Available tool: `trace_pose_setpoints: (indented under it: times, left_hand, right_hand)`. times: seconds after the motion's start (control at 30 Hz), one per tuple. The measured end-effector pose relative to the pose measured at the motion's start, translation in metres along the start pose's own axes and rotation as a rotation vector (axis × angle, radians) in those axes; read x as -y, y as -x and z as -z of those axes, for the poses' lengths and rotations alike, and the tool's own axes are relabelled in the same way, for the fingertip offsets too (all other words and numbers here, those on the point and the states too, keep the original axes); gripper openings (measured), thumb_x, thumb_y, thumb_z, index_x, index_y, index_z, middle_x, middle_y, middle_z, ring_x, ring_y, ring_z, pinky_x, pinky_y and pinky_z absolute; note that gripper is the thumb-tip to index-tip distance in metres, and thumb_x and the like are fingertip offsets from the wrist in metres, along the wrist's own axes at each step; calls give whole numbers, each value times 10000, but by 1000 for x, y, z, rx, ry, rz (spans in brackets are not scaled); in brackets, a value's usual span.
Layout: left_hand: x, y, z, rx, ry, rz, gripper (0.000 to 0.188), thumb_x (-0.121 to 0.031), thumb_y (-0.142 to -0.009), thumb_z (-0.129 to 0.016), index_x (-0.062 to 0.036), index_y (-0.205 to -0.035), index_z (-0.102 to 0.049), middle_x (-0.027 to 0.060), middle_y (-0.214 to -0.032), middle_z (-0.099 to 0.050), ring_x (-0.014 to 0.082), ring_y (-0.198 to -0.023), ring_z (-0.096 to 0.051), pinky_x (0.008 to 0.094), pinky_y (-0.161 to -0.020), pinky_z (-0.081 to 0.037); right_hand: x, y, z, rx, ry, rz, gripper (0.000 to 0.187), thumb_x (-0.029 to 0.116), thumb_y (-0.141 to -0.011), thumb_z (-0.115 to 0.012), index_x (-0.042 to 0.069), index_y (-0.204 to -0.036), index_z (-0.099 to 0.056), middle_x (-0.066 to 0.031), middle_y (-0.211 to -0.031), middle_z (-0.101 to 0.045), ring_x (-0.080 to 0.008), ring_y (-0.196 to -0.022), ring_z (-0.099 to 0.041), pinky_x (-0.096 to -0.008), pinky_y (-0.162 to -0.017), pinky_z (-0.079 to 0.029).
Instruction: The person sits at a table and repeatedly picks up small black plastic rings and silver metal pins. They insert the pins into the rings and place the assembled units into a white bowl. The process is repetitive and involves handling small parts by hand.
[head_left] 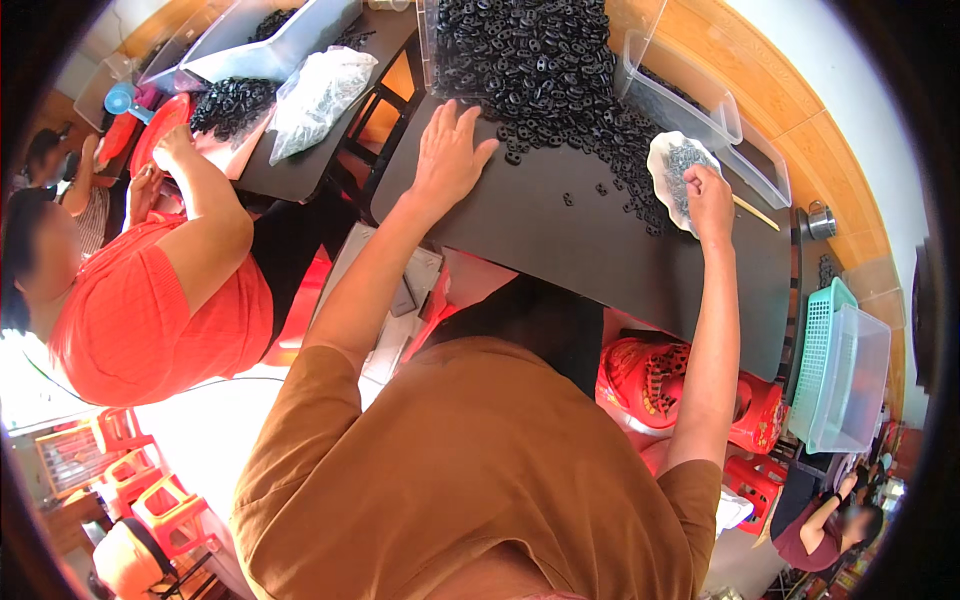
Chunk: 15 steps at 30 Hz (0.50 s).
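My left hand (448,158) lies with fingers spread at the left edge of a big heap of small black plastic pieces with holes, like cord locks (540,70). Its palm faces the dark table (520,215), and no piece shows in its grip. Over a white scalloped dish (657,168) on the right, my right hand (710,203) has its fingers pinched together. Tiny silvery parts (686,155) fill the dish, too small to name. Whatever the right fingertips hold, if anything, is hidden. Several loose black pieces (601,189) lie scattered between the hands.
A clear bin (429,50) stands behind the heap, other clear tubs (690,105) at the right. A thin stick (757,212) pokes out beside the dish. Right of the table is a turquoise basket (815,365). To the left, a person in red (165,300) works at another table.
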<state>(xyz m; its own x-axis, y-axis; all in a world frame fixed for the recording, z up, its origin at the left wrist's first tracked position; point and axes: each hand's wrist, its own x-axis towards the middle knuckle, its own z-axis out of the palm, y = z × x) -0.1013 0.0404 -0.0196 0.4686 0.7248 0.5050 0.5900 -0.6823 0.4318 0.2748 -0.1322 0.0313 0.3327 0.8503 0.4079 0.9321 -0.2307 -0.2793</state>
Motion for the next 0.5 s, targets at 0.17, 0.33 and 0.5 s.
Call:
trace_pose_setpoints:
  times: [0.17, 0.33, 0.5]
  left_hand:
    - [23, 6, 15, 40, -185, -14, 545, -388, -942, -605, -102, -1391, -486, 275, -1451, -401, 418, -1378, -349, 497, -1116, -303]
    - [27, 0, 15, 111, -252, -35, 558, -477, -954, -550, -159, -1407, -483, 236, -1472, -402, 399, -1403, -324, 538, -1117, -270]
    - [11, -4, 9, 136, -284, 40, 592, -515, -951, -527, -180, -1434, -454, 233, -1478, -399, 388, -1419, -302, 590, -1124, -223]
  right_hand:
    - [-1, 11, 5, -47, -10, -58, 88, 24, -836, -626, 79, -896, -660, -97, -847, -643, -318, -784, -644, -412, -691, -502]
    - [-3, 15, -6, -173, -5, -9, 142, 19, -841, -621, 78, -960, -669, -106, -897, -639, -327, -869, -634, -419, -752, -497]
    - [12, 14, -11, -280, -1, 109, 178, -5, -850, -604, 53, -1006, -665, -127, -949, -632, -341, -915, -621, -418, -796, -491]
